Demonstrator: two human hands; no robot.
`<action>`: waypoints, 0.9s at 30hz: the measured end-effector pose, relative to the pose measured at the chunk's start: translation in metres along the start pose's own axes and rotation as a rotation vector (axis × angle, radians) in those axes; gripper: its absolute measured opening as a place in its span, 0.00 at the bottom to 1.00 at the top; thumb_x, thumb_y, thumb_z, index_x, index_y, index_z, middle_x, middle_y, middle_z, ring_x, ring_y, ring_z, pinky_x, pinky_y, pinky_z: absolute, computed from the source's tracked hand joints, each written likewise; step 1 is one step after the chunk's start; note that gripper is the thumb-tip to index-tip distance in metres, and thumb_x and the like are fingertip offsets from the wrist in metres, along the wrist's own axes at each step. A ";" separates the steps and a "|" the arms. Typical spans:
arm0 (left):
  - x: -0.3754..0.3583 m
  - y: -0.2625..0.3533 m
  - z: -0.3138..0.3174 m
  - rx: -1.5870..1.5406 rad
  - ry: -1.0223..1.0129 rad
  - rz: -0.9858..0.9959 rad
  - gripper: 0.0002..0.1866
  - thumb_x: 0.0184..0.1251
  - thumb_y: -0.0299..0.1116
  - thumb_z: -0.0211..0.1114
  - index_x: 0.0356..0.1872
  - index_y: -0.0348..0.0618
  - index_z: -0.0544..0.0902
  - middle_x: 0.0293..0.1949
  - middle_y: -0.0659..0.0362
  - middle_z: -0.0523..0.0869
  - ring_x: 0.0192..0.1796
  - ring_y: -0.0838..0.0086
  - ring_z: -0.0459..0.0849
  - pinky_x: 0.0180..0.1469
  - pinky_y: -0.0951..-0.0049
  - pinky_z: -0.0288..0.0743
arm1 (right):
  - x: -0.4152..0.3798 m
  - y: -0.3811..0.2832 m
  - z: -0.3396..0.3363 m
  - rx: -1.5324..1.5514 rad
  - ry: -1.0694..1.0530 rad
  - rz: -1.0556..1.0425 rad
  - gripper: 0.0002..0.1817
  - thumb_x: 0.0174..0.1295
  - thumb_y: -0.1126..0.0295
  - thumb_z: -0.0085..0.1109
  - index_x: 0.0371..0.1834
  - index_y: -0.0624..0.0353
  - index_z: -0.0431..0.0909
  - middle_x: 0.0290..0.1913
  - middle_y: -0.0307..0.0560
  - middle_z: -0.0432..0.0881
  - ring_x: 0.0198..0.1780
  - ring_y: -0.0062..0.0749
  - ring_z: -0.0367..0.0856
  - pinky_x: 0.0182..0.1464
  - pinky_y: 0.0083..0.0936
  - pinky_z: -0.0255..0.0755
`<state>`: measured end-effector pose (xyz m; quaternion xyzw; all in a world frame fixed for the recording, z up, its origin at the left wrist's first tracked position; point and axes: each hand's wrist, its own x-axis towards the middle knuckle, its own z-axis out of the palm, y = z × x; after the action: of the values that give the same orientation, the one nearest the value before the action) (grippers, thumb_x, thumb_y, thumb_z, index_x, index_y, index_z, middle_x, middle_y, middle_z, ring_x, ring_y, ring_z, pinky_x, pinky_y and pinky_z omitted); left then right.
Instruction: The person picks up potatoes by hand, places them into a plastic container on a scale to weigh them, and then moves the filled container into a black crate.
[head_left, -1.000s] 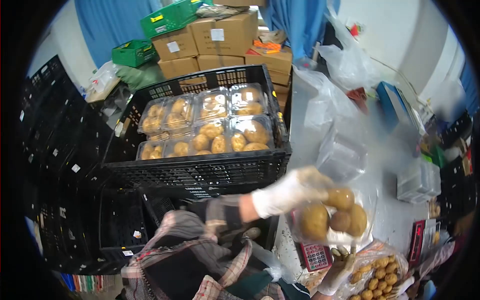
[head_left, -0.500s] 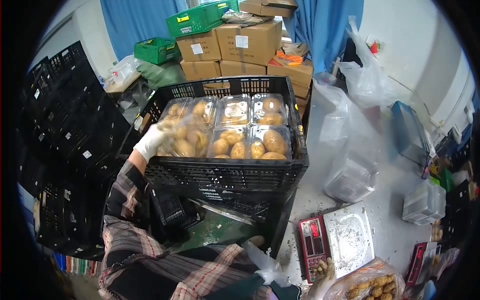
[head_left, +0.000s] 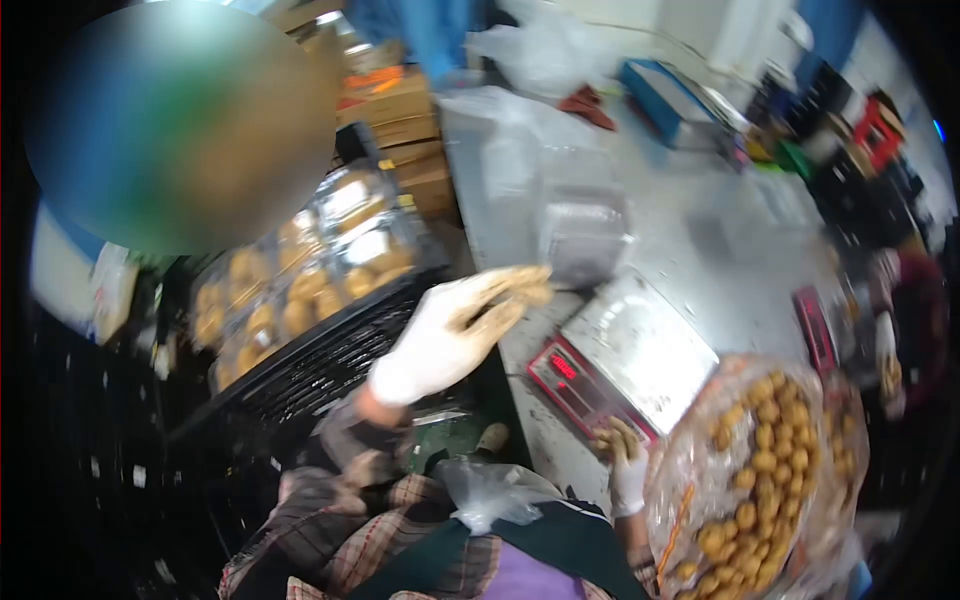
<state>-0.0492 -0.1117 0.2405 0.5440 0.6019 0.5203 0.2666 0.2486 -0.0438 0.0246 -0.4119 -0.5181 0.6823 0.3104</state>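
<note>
My left hand (head_left: 455,335), in a white glove with soiled fingertips, hangs open and holds nothing. It is in front of the black crate (head_left: 330,345), left of the scale. Inside that crate sit clear plastic boxes of potatoes (head_left: 310,290), smeared by motion. My right hand (head_left: 625,468), also gloved, is at the near edge of the scale (head_left: 640,350), by its red panel. Its fingers look slightly apart with nothing visible in them. Just right of it lies a large clear bag of loose potatoes (head_left: 765,460).
Stacked clear containers (head_left: 585,235) and plastic bags (head_left: 510,130) lie on the metal table (head_left: 690,190). Cardboard boxes (head_left: 405,120) stand behind. At right are a second red scale (head_left: 815,325) and another person's gloved hand (head_left: 888,365). A round blurred patch covers the upper left.
The view has swung right. My left hand has left the potato boxes in the crate and moved right, towards the scale. My right hand stays by the scale; more of the potato bag shows.
</note>
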 end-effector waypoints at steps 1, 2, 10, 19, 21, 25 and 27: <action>0.032 -0.034 0.024 0.092 0.061 0.173 0.17 0.69 0.24 0.53 0.58 0.33 0.75 0.51 0.52 0.84 0.54 0.71 0.80 0.61 0.72 0.68 | -0.006 0.000 0.001 -0.021 0.023 -0.016 0.16 0.72 0.72 0.46 0.58 0.70 0.70 0.42 0.53 0.83 0.39 0.29 0.82 0.46 0.23 0.77; 0.065 -0.065 0.042 0.165 0.130 0.207 0.16 0.67 0.23 0.56 0.56 0.33 0.77 0.52 0.49 0.83 0.54 0.70 0.80 0.60 0.73 0.69 | -0.012 0.002 0.000 -0.040 0.045 -0.029 0.16 0.72 0.72 0.46 0.58 0.70 0.70 0.42 0.53 0.83 0.39 0.29 0.82 0.47 0.23 0.77; 0.192 -0.245 0.055 0.573 0.109 0.043 0.14 0.63 0.37 0.61 0.38 0.35 0.85 0.33 0.47 0.87 0.33 0.64 0.86 0.39 0.66 0.76 | -0.095 0.045 -0.062 -0.357 0.398 0.073 0.16 0.67 0.68 0.54 0.54 0.65 0.76 0.43 0.57 0.84 0.44 0.38 0.84 0.48 0.30 0.76; 0.252 -0.307 0.013 0.685 -0.034 0.084 0.13 0.68 0.32 0.57 0.45 0.34 0.83 0.42 0.53 0.87 0.45 0.71 0.83 0.53 0.73 0.72 | -0.180 0.102 -0.090 -0.494 0.855 0.158 0.13 0.67 0.71 0.53 0.51 0.66 0.77 0.39 0.49 0.85 0.39 0.27 0.81 0.44 0.25 0.75; 0.253 -0.296 0.014 0.529 0.232 0.094 0.14 0.70 0.33 0.56 0.47 0.35 0.82 0.44 0.52 0.86 0.46 0.69 0.83 0.54 0.70 0.73 | -0.195 0.108 -0.102 -0.290 0.933 0.144 0.14 0.68 0.71 0.53 0.53 0.66 0.76 0.38 0.47 0.84 0.38 0.25 0.80 0.43 0.23 0.75; 0.206 -0.185 0.050 0.244 0.455 0.263 0.13 0.73 0.31 0.54 0.48 0.34 0.81 0.46 0.52 0.85 0.48 0.68 0.81 0.55 0.70 0.72 | -0.221 0.132 -0.147 -0.193 1.179 0.188 0.16 0.69 0.71 0.51 0.55 0.69 0.73 0.37 0.46 0.83 0.37 0.24 0.80 0.42 0.21 0.75; 0.157 -0.138 0.098 0.301 0.328 0.320 0.12 0.73 0.30 0.54 0.46 0.33 0.81 0.44 0.54 0.85 0.47 0.68 0.81 0.54 0.69 0.72 | -0.213 0.139 -0.179 -0.338 1.373 0.126 0.19 0.66 0.70 0.55 0.57 0.69 0.72 0.42 0.50 0.83 0.41 0.29 0.82 0.44 0.23 0.75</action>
<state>-0.0556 0.0858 0.1215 0.5742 0.6139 0.5417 -0.0039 0.5070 -0.1817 -0.0802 -0.8207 -0.2794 0.1954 0.4585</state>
